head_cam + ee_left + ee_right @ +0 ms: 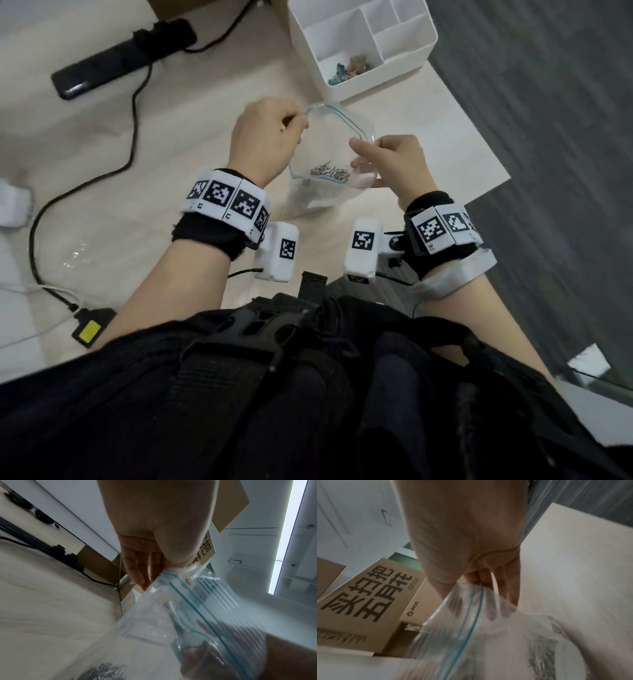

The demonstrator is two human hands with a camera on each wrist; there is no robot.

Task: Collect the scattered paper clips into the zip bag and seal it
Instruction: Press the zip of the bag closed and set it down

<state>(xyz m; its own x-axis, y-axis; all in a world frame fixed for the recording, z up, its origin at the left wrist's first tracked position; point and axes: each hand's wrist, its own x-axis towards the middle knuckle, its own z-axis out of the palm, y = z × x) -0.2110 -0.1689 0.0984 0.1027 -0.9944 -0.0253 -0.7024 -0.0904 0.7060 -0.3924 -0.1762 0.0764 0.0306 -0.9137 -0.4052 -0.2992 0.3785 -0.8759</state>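
A clear zip bag (337,137) with a blue zip strip hangs open-mouthed above the pale table, held up between both hands. My left hand (270,133) pinches the left end of its rim. My right hand (387,159) pinches the right end, fingers curled on the plastic. A pile of silver paper clips (330,172) lies in the bottom of the bag. In the left wrist view the left hand's fingers (137,566) grip the zip bag (173,601) at its corner, with paper clips (106,670) blurred below. The right wrist view shows the fingers (496,580) clamped on the zip bag (471,615) rim.
A white divided organizer (363,44) stands behind the bag, with coloured clips (347,70) in its front compartment. A black power strip (120,58) and its cable (133,120) lie at the left. The table edge (479,137) runs close on the right, above dark floor. Cardboard boxes (368,601) stand behind.
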